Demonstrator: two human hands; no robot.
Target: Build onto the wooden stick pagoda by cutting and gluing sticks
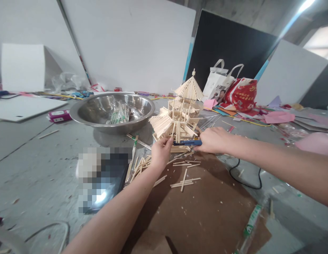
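Observation:
A pagoda-like model (162, 123) built of thin wooden sticks stands at the centre, with a pointed roof on top. My left hand (161, 150) is at its lower front, thumb and fingers pinched on a thin stick near the lower roof edge. From the right, my right hand (213, 140) wraps round a blue tool (190, 143), whose tip points left and lies across the front of the model, close to my left fingertips. Loose sticks (185, 181) lie on a brown board (201, 204) below the hands, and more are heaped left of it.
A steel basin (84, 118) holding bagged sticks stands behind on the left. A dark, partly pixelated device (111, 194) lies left of my left forearm. A black cable (245, 183) curves at right. White and red bags (242, 94), coloured paper and panels are behind.

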